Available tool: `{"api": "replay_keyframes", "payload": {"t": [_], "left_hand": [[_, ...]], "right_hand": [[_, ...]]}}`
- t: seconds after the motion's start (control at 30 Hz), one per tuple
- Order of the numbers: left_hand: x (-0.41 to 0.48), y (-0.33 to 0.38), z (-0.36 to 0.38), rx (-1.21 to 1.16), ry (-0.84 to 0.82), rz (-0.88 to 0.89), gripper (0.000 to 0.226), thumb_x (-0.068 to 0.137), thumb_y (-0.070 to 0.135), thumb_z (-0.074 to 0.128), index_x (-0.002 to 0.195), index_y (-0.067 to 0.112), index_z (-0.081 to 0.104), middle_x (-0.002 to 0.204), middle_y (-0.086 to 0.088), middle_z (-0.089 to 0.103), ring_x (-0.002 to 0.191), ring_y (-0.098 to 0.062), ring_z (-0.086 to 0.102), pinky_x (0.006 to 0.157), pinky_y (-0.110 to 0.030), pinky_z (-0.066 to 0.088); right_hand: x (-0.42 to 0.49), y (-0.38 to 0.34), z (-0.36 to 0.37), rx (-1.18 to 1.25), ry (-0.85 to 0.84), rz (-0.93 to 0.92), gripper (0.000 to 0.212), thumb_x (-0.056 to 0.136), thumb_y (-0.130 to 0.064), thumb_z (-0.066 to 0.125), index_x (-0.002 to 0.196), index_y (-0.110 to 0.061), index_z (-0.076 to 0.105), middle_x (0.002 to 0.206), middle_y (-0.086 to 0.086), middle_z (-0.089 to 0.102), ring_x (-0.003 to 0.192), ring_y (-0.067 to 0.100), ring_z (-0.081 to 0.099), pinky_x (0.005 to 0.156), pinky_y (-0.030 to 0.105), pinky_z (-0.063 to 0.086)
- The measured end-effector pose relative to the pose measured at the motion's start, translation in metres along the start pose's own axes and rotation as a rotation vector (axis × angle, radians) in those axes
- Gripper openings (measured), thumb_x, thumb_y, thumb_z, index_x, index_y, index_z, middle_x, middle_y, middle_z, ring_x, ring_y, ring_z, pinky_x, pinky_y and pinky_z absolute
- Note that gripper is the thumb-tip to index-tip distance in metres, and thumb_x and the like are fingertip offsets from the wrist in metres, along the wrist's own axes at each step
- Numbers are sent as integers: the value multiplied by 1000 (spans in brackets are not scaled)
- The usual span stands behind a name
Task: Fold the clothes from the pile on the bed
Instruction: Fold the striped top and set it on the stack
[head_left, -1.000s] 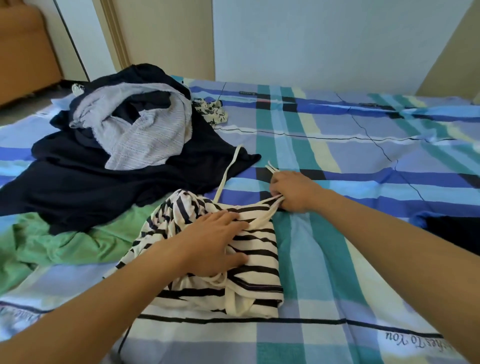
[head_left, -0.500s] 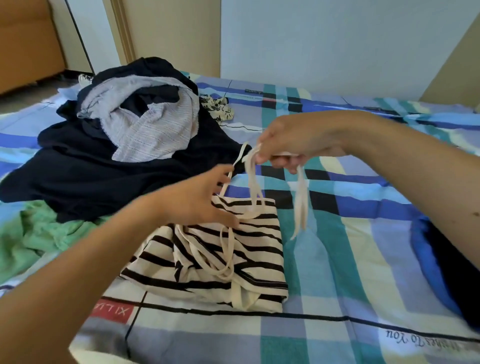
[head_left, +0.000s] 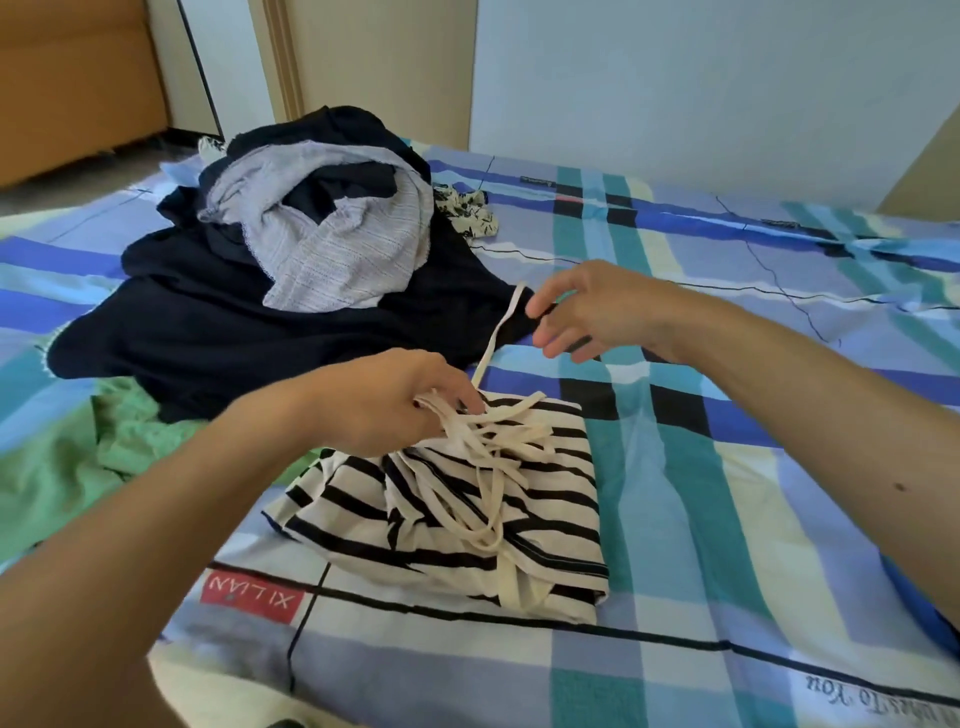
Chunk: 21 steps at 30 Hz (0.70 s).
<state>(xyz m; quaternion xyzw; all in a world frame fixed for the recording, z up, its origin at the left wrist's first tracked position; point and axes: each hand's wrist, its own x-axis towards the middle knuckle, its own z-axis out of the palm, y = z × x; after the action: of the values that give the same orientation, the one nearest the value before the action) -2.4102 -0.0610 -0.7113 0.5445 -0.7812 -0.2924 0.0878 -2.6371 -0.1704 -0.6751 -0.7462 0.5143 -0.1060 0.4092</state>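
Observation:
A folded black-and-cream striped garment (head_left: 540, 525) lies on the plaid bedsheet (head_left: 727, 519) in front of me, its cream straps (head_left: 493, 441) bunched loosely on top. My left hand (head_left: 384, 400) pinches the bundle of straps at the garment's far left corner. One strap (head_left: 501, 327) runs up from there toward my right hand (head_left: 592, 312), which hovers above the bed with fingers spread and relaxed, holding nothing. The pile of clothes (head_left: 291, 270) sits at the back left: a dark navy garment with a light grey knit piece (head_left: 343, 244) on top.
A green garment (head_left: 78, 457) lies flat at the left under the navy one. A small floral piece (head_left: 467, 208) peeks out behind the pile. A dark item shows at the right edge (head_left: 940, 618). Walls stand behind the bed; a wooden cabinet (head_left: 72, 88) is at far left.
My right hand let go of the straps it was lifting and opened. The straps dropped onto the striped garment, where my left hand now gathers them.

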Motion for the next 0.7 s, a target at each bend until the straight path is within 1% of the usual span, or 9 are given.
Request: {"api": "replay_keyframes", "payload": {"t": [0.1, 0.2, 0.27, 0.33, 0.37, 0.43, 0.53, 0.63, 0.7], "left_hand": [[5, 9, 8, 105, 3, -18, 39, 94, 23, 58, 129, 40, 58, 128, 10, 47, 118, -10, 46, 102, -32, 41], [9, 17, 19, 226, -72, -32, 46, 96, 36, 57, 141, 37, 48, 141, 8, 42, 131, -14, 39, 109, -34, 35], [9, 20, 24, 270, -155, -53, 46, 97, 42, 54, 142, 38, 47, 143, 10, 44, 133, -15, 41, 108, -32, 35], [8, 21, 26, 285, -230, -91, 45, 97, 46, 51, 142, 41, 46, 145, 10, 44, 134, -17, 43, 111, -36, 36], [8, 22, 27, 286, -255, -105, 46, 97, 47, 51, 142, 42, 46, 146, 10, 44, 134, -17, 43, 111, -39, 37], [5, 21, 28, 289, -280, -114, 46, 96, 49, 51, 142, 43, 46, 147, 10, 42, 135, -18, 42, 112, -41, 36], [5, 18, 26, 270, -290, -119, 46, 96, 48, 51, 142, 44, 45, 149, 13, 39, 138, -17, 40, 114, -41, 34], [7, 17, 25, 267, -304, -137, 46, 97, 47, 50, 143, 42, 45, 150, 12, 39, 138, -16, 39, 114, -41, 34], [9, 18, 26, 280, -310, -140, 46, 98, 47, 49, 143, 41, 45, 150, 11, 39, 139, -16, 39, 114, -41, 34]], "right_hand": [[23, 30, 20, -98, -3, 74, 42, 95, -5, 58, 133, -24, 52, 108, 11, 71, 90, 22, 74, 77, 33, 59], [46, 45, 49, -404, -63, -28, 79, 90, 4, 51, 156, -29, 24, 106, 8, 66, 87, 24, 68, 81, 40, 56], [67, 48, 64, -508, -41, -118, 86, 90, 4, 46, 159, -33, 13, 84, 4, 60, 75, 25, 60, 67, 37, 50], [84, 46, 77, -612, -16, -166, 80, 91, -3, 47, 158, -36, 17, 84, 4, 57, 78, 27, 59, 63, 34, 45], [91, 45, 81, -685, -14, -169, 71, 92, -7, 50, 153, -35, 29, 94, 4, 58, 88, 30, 61, 67, 36, 45], [98, 46, 86, -833, 37, -136, 35, 93, -13, 52, 125, -28, 53, 108, 7, 59, 101, 34, 60, 72, 38, 43], [100, 51, 66, -957, 101, -80, 7, 94, -17, 52, 97, -20, 57, 106, 10, 60, 100, 33, 61, 73, 37, 43], [88, 49, 21, -915, -2, -42, 26, 97, -27, 55, 73, -18, 51, 93, 7, 57, 93, 30, 57, 74, 33, 41], [72, 40, -12, -871, -43, -32, 33, 99, -30, 57, 69, -18, 51, 77, 2, 50, 82, 25, 51, 66, 32, 34]]}}
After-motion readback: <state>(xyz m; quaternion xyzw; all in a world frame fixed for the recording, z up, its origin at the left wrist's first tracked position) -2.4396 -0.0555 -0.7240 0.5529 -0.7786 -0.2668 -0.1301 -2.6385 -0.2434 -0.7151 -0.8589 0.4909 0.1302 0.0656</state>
